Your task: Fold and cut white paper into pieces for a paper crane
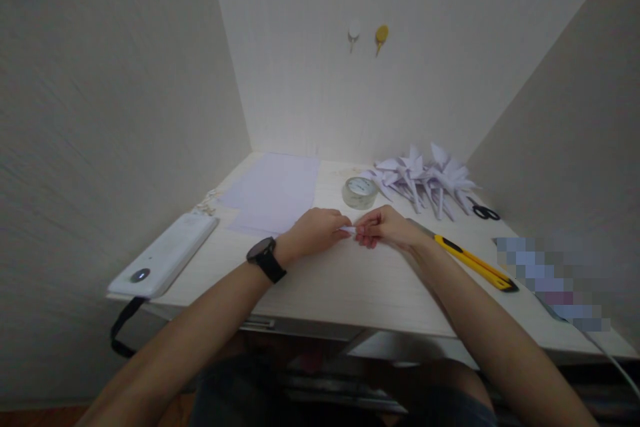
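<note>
My left hand (316,230) and my right hand (386,227) meet over the middle of the pale desk (350,287). Between their fingertips they pinch a small folded white paper piece (349,230), mostly hidden by the fingers. A black watch (265,258) sits on my left wrist. Just behind the hands stands a roll of clear tape (359,192). Flat white sheets of paper (273,192) lie to the back left.
A pile of several folded white paper shapes (425,180) lies at the back right, black scissors (486,213) beside it. A yellow utility knife (475,262) lies by my right forearm. A white device with a strap (165,255) rests at the left edge. Walls enclose the desk on three sides.
</note>
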`<move>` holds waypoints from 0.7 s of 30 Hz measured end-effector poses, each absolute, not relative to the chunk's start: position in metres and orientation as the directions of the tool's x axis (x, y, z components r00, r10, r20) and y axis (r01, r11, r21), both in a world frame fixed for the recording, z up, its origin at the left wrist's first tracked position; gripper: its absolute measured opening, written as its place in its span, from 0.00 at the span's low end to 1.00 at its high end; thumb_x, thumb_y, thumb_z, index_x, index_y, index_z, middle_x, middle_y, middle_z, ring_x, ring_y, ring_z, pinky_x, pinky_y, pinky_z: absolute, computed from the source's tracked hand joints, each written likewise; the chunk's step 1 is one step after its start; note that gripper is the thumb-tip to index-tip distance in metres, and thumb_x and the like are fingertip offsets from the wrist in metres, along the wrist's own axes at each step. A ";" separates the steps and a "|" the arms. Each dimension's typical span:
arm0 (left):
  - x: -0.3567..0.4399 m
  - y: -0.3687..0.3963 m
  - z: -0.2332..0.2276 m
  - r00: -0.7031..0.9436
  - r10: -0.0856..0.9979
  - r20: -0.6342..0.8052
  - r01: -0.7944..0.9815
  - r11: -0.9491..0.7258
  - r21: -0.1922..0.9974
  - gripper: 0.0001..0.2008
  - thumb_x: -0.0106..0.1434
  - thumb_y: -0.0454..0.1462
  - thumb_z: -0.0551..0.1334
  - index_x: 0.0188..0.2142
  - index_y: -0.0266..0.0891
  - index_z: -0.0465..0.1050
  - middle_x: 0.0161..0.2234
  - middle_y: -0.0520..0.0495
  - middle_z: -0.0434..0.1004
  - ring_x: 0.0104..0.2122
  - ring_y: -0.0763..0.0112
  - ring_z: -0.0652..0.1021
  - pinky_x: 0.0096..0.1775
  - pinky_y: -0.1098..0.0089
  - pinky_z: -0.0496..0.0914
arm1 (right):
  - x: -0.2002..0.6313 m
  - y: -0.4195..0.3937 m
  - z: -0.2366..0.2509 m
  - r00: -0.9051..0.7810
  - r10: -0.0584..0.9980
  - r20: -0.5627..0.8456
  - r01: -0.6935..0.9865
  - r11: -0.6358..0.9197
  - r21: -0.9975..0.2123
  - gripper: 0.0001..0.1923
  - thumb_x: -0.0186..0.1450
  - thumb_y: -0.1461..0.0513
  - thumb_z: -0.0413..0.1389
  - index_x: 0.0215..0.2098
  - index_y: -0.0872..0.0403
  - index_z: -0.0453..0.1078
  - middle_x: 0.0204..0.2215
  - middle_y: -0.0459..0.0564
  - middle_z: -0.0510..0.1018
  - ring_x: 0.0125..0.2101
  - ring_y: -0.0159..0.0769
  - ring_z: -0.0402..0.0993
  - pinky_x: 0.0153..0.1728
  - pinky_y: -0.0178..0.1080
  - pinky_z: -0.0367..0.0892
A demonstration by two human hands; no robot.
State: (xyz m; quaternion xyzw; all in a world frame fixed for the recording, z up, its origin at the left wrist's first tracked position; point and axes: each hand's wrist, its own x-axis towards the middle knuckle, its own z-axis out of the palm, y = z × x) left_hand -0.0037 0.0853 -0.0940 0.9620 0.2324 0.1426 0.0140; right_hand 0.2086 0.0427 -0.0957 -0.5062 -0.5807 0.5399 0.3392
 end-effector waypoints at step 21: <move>-0.004 0.088 -0.094 0.802 0.496 0.335 0.530 -0.848 -0.013 0.12 0.67 0.39 0.59 0.35 0.37 0.80 0.31 0.42 0.82 0.31 0.63 0.80 0.31 0.69 0.65 | 0.196 0.044 -0.116 -0.181 0.889 0.420 0.715 0.412 -0.565 0.08 0.58 0.64 0.61 0.36 0.54 0.80 0.29 0.51 0.83 0.27 0.36 0.76 0.29 0.36 0.67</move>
